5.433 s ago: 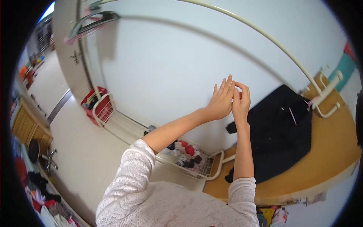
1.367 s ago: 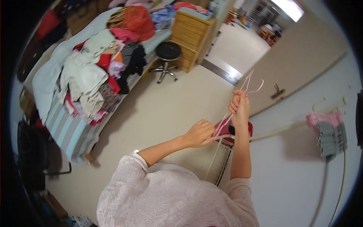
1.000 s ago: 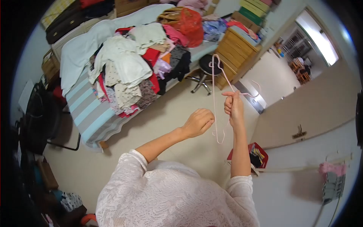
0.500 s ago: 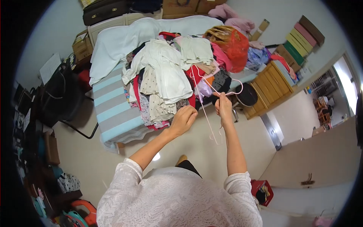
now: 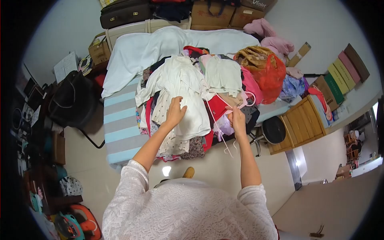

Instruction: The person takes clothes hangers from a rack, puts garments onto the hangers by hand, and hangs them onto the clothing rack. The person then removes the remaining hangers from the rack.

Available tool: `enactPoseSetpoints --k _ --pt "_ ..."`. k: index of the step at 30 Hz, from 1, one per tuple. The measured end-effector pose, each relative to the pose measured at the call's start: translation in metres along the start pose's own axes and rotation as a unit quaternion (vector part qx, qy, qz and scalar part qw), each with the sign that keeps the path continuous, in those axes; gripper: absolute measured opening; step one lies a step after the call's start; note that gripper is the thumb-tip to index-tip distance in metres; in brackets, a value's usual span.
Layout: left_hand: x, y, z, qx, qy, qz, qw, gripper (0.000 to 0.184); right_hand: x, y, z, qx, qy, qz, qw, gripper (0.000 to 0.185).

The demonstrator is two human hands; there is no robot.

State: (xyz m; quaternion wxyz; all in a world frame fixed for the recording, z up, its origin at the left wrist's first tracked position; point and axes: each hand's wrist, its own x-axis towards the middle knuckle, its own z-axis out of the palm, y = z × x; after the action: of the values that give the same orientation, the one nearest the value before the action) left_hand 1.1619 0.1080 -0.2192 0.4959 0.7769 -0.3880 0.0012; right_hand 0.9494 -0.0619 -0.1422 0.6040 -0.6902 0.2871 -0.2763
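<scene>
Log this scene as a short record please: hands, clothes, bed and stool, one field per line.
Left hand: open, over white garment; contact unclear
Right hand: closed on pink hanger, possibly more than one
Clothes pile: heaped on the bed, mixed colours
Bed: blue and grey striped cover
Stool: black, beside wooden drawers

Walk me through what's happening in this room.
A person in a white top stands beside a bed with a striped cover and a pile of clothes on it. Their right hand grips a pink hanger, possibly more than one, with no garment visibly hung on it. Their left hand, fingers open, is over a white garment on the pile; whether it touches the cloth is hard to tell.
</scene>
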Motion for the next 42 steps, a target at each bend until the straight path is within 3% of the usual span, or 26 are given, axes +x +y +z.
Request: enactPoseSetpoints --k 6,14,17,19,23,25,26,29,30,31,32,34,37,38,40,42 --pt "0.057 -0.052 0.025 0.103 -0.039 -0.141 0.984 0.060 0.043 0.029 -0.014 -0.048 -0.003 0.024 0.999 0.041" --pt "0.130 -0.100 0.066 0.111 -0.049 -0.194 0.974 0.063 0.061 0.067 -0.041 -0.093 0.043 0.062 0.993 0.029" --pt "0.150 -0.112 0.076 0.097 -0.024 -0.208 0.973 0.059 0.062 0.068 -0.046 -0.101 0.063 0.085 0.989 0.027" --pt "0.163 -0.121 0.079 0.079 -0.080 -0.280 0.953 0.053 0.067 0.065 -0.042 -0.090 0.076 0.095 0.988 0.027" --pt "0.161 -0.123 0.075 0.097 -0.160 -0.293 0.938 0.042 0.083 0.052 -0.023 -0.060 0.073 0.113 0.989 0.026" --pt "0.154 -0.103 0.072 0.169 0.049 -0.252 0.951 0.028 0.093 0.047 -0.008 -0.034 0.058 0.115 0.991 0.027" --pt "0.155 -0.113 0.070 0.171 0.049 -0.255 0.950 0.028 0.098 0.046 0.000 -0.007 0.046 0.115 0.992 0.027" --pt "0.152 -0.144 0.066 0.208 -0.005 -0.230 0.951 0.017 0.114 0.052 0.023 -0.029 0.044 0.109 0.993 0.028" --pt "0.151 -0.146 0.062 0.172 -0.039 -0.163 0.971 0.018 0.118 0.054 0.029 -0.030 0.051 0.112 0.992 0.028" --pt "0.150 -0.136 0.053 0.135 -0.074 -0.095 0.983 0.018 0.122 0.053 0.034 -0.029 0.049 0.112 0.992 0.028" --pt "0.144 -0.120 0.051 0.094 -0.107 -0.109 0.984 0.022 0.125 0.052 0.039 -0.041 0.051 0.108 0.992 0.028" --pt "0.121 -0.079 0.039 0.042 -0.213 -0.047 0.975 0.020 0.131 0.053 0.047 -0.051 0.052 0.107 0.992 0.028" --pt "0.045 -0.073 0.052 -0.007 -0.367 0.126 0.922 0.019 0.141 0.062 0.053 -0.011 0.098 0.112 0.989 0.028" --pt "0.022 -0.066 0.049 0.012 -0.451 0.182 0.874 0.020 0.144 0.065 0.053 0.003 0.100 0.105 0.990 0.028" --pt "-0.016 -0.054 0.045 0.040 -0.557 0.148 0.816 0.021 0.146 0.065 0.056 0.016 0.101 0.101 0.990 0.028" --pt "-0.028 -0.069 0.041 0.022 -0.562 0.104 0.821 0.022 0.143 0.063 0.058 -0.030 0.084 0.087 0.992 0.028"
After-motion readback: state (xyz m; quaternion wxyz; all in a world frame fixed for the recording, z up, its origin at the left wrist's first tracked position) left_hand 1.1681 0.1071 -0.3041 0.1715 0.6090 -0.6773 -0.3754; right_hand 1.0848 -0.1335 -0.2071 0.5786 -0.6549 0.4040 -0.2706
